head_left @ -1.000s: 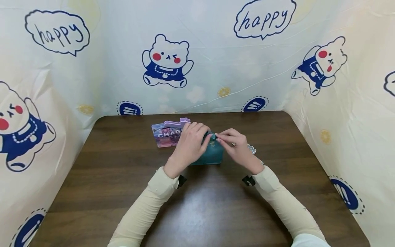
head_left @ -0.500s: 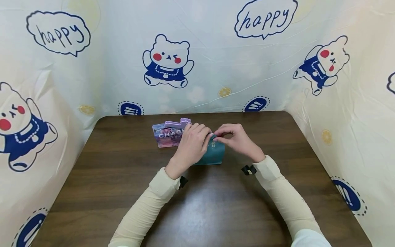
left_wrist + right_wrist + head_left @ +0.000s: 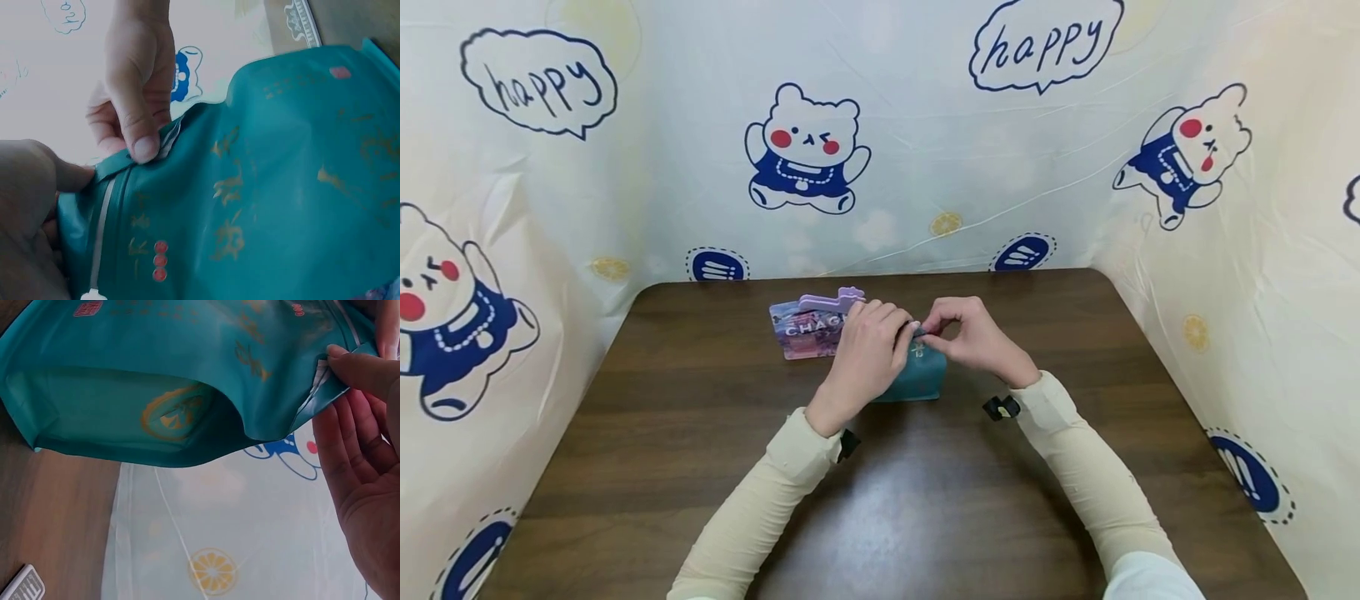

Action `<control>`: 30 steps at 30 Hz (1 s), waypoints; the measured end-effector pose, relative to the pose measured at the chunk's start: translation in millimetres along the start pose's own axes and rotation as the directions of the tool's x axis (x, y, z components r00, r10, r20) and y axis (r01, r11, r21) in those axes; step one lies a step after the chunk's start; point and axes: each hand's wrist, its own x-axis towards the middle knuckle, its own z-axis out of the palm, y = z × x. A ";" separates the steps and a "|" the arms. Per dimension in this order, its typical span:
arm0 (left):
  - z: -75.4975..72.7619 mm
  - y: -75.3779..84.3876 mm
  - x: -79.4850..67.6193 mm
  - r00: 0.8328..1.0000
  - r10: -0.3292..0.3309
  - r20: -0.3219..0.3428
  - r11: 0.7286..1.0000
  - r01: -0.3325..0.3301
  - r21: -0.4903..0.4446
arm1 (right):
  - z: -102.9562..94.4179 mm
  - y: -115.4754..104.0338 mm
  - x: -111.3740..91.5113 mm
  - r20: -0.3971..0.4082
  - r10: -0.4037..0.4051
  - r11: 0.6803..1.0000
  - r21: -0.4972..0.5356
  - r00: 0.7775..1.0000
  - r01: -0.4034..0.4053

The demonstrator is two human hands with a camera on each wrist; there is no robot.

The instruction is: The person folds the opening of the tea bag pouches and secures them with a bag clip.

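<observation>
A teal pouch (image 3: 917,375) with gold lettering stands on the table, partly hidden by the hands. A pale zip strip (image 3: 102,234) runs along its top end. My left hand (image 3: 871,350) holds the pouch at its top edge, its thumb (image 3: 75,178) on the rim in the left wrist view. Facing it, my right hand (image 3: 973,335) pinches the top corner between thumb and forefinger, and the right wrist view shows the right thumb (image 3: 359,369) on a folded bit of the rim. Whether the pouch is unsealed cannot be told.
Left of the pouch is a pink-purple printed packet (image 3: 805,332) with a lilac clip (image 3: 831,300) along its top. A small white-edged item (image 3: 25,584) lies on the brown table (image 3: 700,467). A printed curtain (image 3: 917,158) surrounds the table's back and sides.
My right hand has shifted slightly up, its fingers more bent around the pouch's corner. It now hides the white-edged item in the head view. My left hand has barely moved.
</observation>
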 end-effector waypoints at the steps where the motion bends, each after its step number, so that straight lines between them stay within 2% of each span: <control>1: 0.9 0.2 0.2 1.000 -0.011 -0.009 1.000 0.011 -0.006 | 0.3 -0.1 0.2 0.003 -0.006 1.000 -0.004 1.000 0.006; 6: 3.1 -0.8 -0.2 0.999 -0.030 -0.023 0.999 0.030 -0.018 | 1.3 0.4 -0.6 -0.001 -0.027 1.000 0.007 1.000 0.027; 10: 0.6 -2.8 0.1 1.000 -0.003 0.003 1.000 0.003 -0.009 | -0.3 2.1 -1.8 -0.001 0.013 0.999 0.044 1.000 -0.013; 14: -1.8 -4.3 0.7 1.000 0.022 0.021 1.000 -0.022 -0.015 | -2.9 3.7 -1.3 0.032 0.064 0.996 0.067 0.997 -0.066; 19: -0.8 -4.7 -0.4 0.999 0.031 0.012 0.999 -0.031 -0.021 | -3.6 7.5 -2.2 0.055 0.087 0.991 0.095 0.995 -0.092; 22: -0.1 -4.7 -0.4 1.000 0.030 -0.002 0.999 -0.030 -0.028 | -2.1 18.1 -5.9 0.053 0.090 0.991 0.099 0.995 -0.095; 26: -0.2 -4.3 1.0 0.999 0.027 -0.023 0.999 -0.028 -0.041 | 1.3 33.5 -8.6 0.024 0.066 0.990 0.124 0.998 -0.068; 30: 1.0 -3.0 1.2 0.999 0.018 -0.045 0.999 -0.020 -0.049 | 4.7 23.5 -5.7 -0.042 -0.007 0.989 0.148 0.999 0.013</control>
